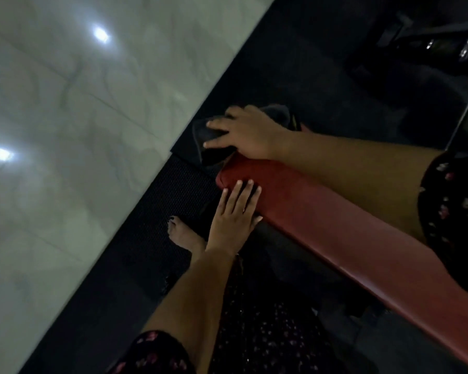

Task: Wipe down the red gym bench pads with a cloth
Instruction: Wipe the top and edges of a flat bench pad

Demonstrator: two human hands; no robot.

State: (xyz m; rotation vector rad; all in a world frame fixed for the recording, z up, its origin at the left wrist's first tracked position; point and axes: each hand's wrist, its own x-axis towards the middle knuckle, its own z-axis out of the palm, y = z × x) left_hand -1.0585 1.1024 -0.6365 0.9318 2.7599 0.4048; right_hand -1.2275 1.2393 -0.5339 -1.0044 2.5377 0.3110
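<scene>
The left hand [235,211] lies flat, fingers straight, steadying the near side of the red pad [322,211]. The pad looks firm and smooth, probably slick. At its far end the right hand [245,133] presses spread fingers on the dark cloth [200,133], which looks soft and limp and is best driven by the palm.

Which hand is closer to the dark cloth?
Right. The right hand lies on the cloth at the bench's end; the left hand rests on the red pad, apart from it.

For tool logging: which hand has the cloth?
Right hand, on the dark grey cloth at the end of the red bench pad; left hand lies bare on it.
</scene>
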